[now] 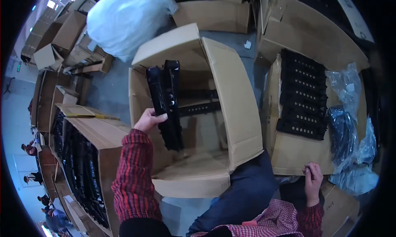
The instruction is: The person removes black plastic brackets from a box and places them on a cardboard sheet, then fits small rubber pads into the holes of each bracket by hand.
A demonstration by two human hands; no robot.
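Observation:
Over the open cardboard box (247,113) in the middle, my left hand (150,120) grips long black parts (167,100), which stand nearly upright, side by side. Deeper in the same box lie further black strips (200,109) with small holes. At the lower right, my right hand (313,179) is held with its fingers curled in, near the edge of a cardboard sheet (293,154); whether anything is between the fingers cannot be made out. Several black perforated parts (303,94) lie in a row on that cardboard.
Clear plastic bags (344,129) lie at the right. A box full of black wrapped parts (80,167) stands at the left. Behind the middle box is a large white plastic bag (128,20). Cardboard boxes (210,14) stand at the back, and people are at the far left.

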